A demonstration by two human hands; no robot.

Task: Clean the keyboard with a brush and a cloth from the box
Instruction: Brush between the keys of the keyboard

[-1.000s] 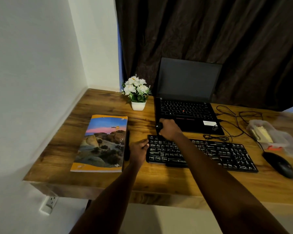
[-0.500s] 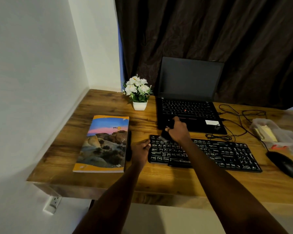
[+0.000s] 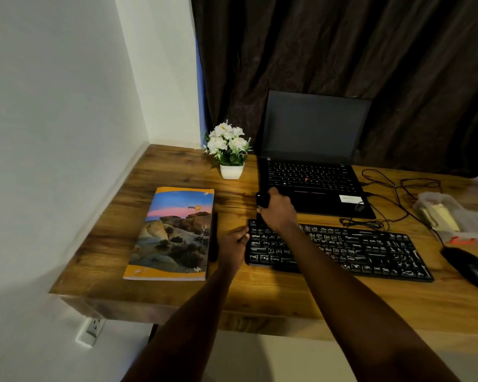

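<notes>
A black keyboard (image 3: 351, 252) with white lettering lies across the wooden desk (image 3: 260, 296). My right hand (image 3: 278, 210) grips a black brush (image 3: 261, 201) over the keyboard's far left corner; the brush end below my fist is hidden. My left hand (image 3: 233, 244) holds the keyboard's left edge, thumb on the keys. A clear plastic box (image 3: 453, 216) with a yellow cloth (image 3: 439, 219) inside stands at the far right.
An open black laptop (image 3: 312, 166) sits right behind the keyboard. A book (image 3: 174, 232) and a dark pen (image 3: 213, 238) lie to the left, a white flower pot (image 3: 231, 153) behind them. Cables (image 3: 384, 199) and a black mouse (image 3: 469, 267) are on the right.
My right hand with the brush swept right along the keyboard's back row, then returned to the far left corner. My left hand stayed on the keyboard's left edge.
</notes>
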